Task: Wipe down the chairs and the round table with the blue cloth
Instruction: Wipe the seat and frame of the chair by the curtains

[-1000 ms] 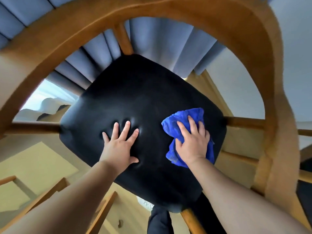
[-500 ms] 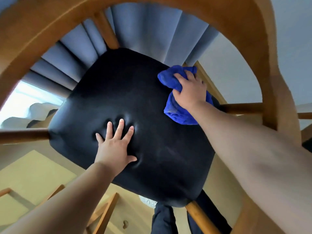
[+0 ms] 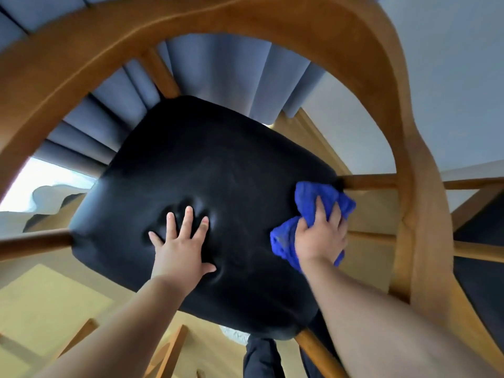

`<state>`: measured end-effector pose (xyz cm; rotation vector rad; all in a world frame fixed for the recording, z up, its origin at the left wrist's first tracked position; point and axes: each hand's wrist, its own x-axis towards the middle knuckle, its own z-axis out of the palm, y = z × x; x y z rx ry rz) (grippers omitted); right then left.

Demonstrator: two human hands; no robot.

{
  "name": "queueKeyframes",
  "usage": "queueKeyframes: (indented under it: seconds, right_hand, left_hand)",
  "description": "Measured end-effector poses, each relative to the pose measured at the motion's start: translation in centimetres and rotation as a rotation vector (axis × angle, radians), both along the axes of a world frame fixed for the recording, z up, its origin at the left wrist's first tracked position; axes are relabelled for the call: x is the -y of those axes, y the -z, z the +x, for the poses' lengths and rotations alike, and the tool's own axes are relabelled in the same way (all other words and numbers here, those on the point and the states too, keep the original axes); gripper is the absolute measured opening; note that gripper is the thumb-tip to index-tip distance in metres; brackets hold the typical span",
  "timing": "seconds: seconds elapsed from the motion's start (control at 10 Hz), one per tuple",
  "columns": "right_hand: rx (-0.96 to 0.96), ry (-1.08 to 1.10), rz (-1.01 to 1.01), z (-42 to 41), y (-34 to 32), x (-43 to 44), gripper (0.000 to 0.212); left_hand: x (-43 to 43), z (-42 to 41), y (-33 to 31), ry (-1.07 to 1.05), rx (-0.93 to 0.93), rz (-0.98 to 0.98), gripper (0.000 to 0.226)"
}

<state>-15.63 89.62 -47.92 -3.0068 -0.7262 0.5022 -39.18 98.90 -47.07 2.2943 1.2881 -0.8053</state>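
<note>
Seat (image 3: 218, 165): black padded cushion, seen from above.
Left hand (image 3: 180, 249): flat on the seat just left of its middle, fingers straight and spread, holding nothing; the padding dents under the fingertips and thumb.
Right hand (image 3: 319, 238): at the seat's right edge, fingers curled over the cloth, gripping it against the cushion.
Cloth (image 3: 311, 196): blue and bunched, at the seat's right edge just beside the rail (image 3: 368, 182) that meets the seat there; folds stick out past the fingers and beside the wrist.
Chair frame (image 3: 245, 20): curved wood arching round the seat's far and right sides.
Curtain (image 3: 218, 66): grey-blue folds beyond the seat's far edge.
</note>
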Motion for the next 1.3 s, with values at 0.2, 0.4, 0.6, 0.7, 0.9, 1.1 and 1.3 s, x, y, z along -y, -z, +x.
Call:
queueKeyframes:
  seconds: [0.2, 0.4, 0.6, 0.7, 0.9, 1.1, 1.3]
  right_hand:
    - [-0.082, 0.092, -0.138, -2.2, -0.6, 1.8, 0.06]
    - [0.01, -0.01, 0.075, 1.7, -1.8, -2.5, 0.054]
    - [-0.097, -0.051, -0.071, 3.7, -1.0, -2.6, 0.058]
    - [-0.091, -0.029, -0.061, 2.1, -1.3, -1.2, 0.058]
    - [-0.228, 0.146, -0.246, -8.8, -2.2, 4.7, 0.065]
    - [-0.214, -0.037, 0.008, -5.8, -3.8, 2.4, 0.053]
    - [-0.148, -0.648, 0.077, -3.3, -2.9, -10.3, 0.051]
  left_hand:
    - [0.0, 0.1, 0.0, 0.002, -0.002, -0.005, 0.101]
    - [0.0, 0.0, -0.2, 0.0, 0.007, -0.003, 0.102]
    - [0.0, -0.1, 0.0, -0.002, 0.014, 0.01, 0.102]
    - [0.0, 0.0, -0.1, 0.006, 0.005, 0.006, 0.102]
    - [0.1, 0.0, 0.0, -0.017, 0.036, 0.001, 0.103]
    - [1.2, -3.2, -1.5, -0.018, 0.133, 0.057, 0.075]
    - [3.3, -8.1, -3.8, -0.225, 0.208, 0.141, 0.047]
